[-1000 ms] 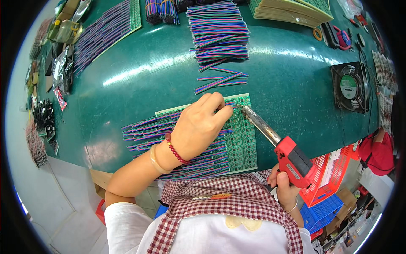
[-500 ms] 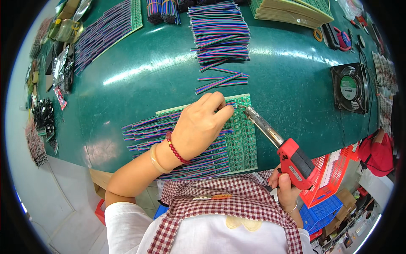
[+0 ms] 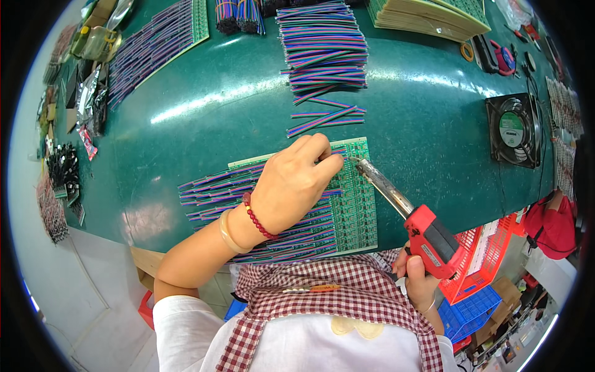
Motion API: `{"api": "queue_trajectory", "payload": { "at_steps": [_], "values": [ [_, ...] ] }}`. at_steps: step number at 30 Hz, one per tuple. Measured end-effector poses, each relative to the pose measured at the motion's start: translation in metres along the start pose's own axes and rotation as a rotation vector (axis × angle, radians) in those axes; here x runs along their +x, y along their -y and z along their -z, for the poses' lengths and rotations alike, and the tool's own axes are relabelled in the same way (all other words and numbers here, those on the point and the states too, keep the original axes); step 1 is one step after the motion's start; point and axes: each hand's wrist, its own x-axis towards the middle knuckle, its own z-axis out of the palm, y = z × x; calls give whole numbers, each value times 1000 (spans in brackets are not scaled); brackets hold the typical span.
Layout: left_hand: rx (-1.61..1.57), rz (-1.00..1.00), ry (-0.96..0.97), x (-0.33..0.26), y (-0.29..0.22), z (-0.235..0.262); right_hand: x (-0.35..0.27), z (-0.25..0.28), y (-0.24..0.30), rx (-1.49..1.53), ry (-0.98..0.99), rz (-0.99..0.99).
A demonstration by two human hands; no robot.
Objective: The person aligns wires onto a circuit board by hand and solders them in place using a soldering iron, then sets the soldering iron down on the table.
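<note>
My left hand (image 3: 296, 177) pinches the end of a short multicoloured ribbon wire (image 3: 338, 151) against the upper part of a green circuit board panel (image 3: 356, 211). Several more wires (image 3: 291, 239) lie in rows across the panel, with their ends on it and their lengths stretching left, partly under my forearm. My right hand (image 3: 418, 276) grips a red and black soldering gun (image 3: 431, 239). Its metal barrel slants up and left, and the thin tip sits at the panel just right of my left fingertips. Whether the tip touches a pad is too small to tell.
A pile of loose ribbon wires (image 3: 322, 46) lies beyond the panel. A wired panel (image 3: 158, 46) is at far left, and a stack of boards (image 3: 427, 18) at the back. A black fan (image 3: 512, 130) stands right. Red (image 3: 477, 254) and blue (image 3: 468, 313) crates sit below the table edge.
The soldering gun has shifted very slightly, its tip a little lower and to the left. My left hand has barely moved and keeps its pinch.
</note>
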Motion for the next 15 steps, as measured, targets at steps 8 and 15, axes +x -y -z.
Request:
{"api": "queue_trajectory", "payload": {
  "at_steps": [8, 15],
  "values": [
    [-2, 2, -7, 1, 1, 0, 2, 1, 3, 74, 35, 40],
    [13, 28, -28, 3, 3, -2, 4, 0, -1, -11, 40, 9]
  ]
}}
